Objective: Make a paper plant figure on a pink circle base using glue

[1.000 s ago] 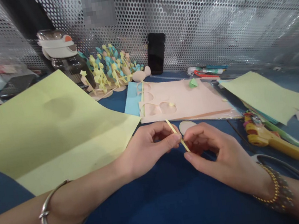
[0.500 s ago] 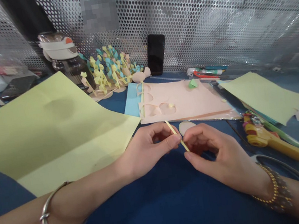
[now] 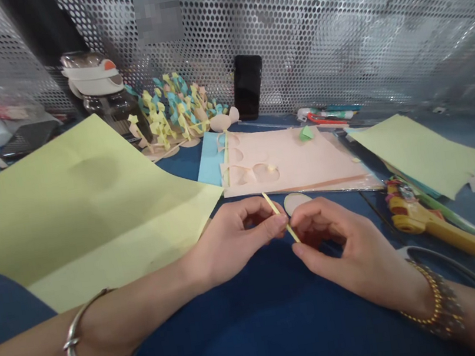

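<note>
My left hand point(image 3: 233, 241) and my right hand point(image 3: 340, 240) meet above the dark blue work surface point(image 3: 253, 342). Between them, a thin pale yellow paper strip point(image 3: 280, 217) is pinched by the fingertips of both hands. Just beyond my right fingers lies a small oval of pale paper point(image 3: 297, 202). A large sheet of yellow-green paper point(image 3: 81, 207) sits beside my left hand, and a pink paper sheet point(image 3: 292, 161) with round cut-outs lies ahead of both hands.
A yellow rotary cutter point(image 3: 433, 232) and a second yellow-green sheet point(image 3: 421, 153) lie to the right, with paper scraps. At the back stand a paper-strip sculpture point(image 3: 174, 110), a phone point(image 3: 248, 86) and a bottle point(image 3: 113, 107) against a perforated metal panel point(image 3: 330, 21).
My hands have barely moved. The paper strip has tilted slightly between my fingers, and the view has shifted a little.
</note>
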`<state>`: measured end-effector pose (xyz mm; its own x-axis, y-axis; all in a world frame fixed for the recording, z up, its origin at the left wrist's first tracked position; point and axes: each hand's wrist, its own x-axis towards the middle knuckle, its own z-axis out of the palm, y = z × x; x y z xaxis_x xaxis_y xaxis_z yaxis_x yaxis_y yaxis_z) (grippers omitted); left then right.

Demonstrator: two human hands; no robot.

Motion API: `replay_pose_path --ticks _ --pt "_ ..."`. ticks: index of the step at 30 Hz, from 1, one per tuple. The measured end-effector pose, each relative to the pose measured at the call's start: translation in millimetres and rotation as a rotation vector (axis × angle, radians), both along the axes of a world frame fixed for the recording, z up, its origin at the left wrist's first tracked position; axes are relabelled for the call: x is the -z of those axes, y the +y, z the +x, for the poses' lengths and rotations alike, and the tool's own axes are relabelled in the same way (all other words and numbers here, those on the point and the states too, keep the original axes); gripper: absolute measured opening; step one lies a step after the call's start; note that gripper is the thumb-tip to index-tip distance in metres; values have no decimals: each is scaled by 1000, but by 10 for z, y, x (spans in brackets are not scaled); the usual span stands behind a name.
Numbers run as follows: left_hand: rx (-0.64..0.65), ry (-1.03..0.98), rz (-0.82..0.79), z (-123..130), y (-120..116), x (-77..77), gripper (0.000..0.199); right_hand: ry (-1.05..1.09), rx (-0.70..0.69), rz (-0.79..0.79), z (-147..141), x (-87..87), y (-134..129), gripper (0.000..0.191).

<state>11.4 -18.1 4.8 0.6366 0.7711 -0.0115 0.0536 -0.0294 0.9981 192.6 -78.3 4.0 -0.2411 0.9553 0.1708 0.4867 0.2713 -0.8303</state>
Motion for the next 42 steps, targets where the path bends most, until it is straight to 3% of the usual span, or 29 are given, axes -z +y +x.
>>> replay_pose_path --ticks 42 --pt "-10 -10 -5 4 4 2 18 14 11 -14 10 7 5 25"
